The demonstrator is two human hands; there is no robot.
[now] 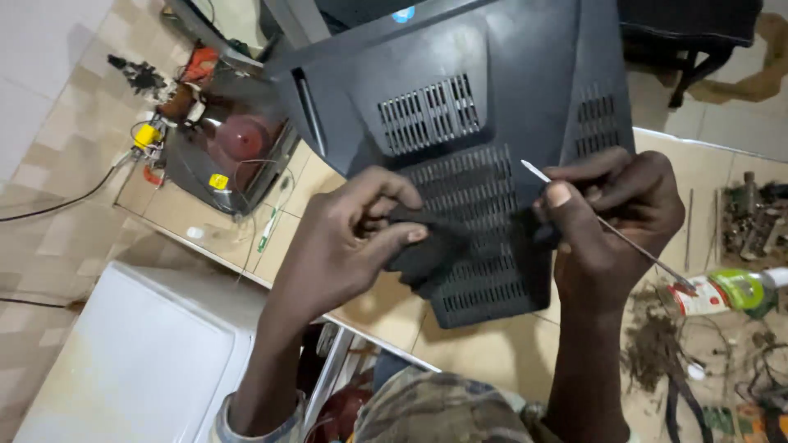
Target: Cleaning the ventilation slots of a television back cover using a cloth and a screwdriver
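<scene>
A large dark grey plastic back cover [492,74] of an old television, with slotted vents, lies tilted over the tiled table. My left hand [349,238] grips a small black part [427,246] held against the cover's lower vents. My right hand [611,217] pinches the other end of that black part and also holds a thin metal rod [648,254] that slants from upper left to lower right.
A bare picture tube [234,143] with coils and wires sits at the left. A white box [139,353] stands at lower left. A green and white bottle [722,291], wires, debris and metal parts [751,217] lie at the right. Dark furniture legs [689,66] stand at the top right.
</scene>
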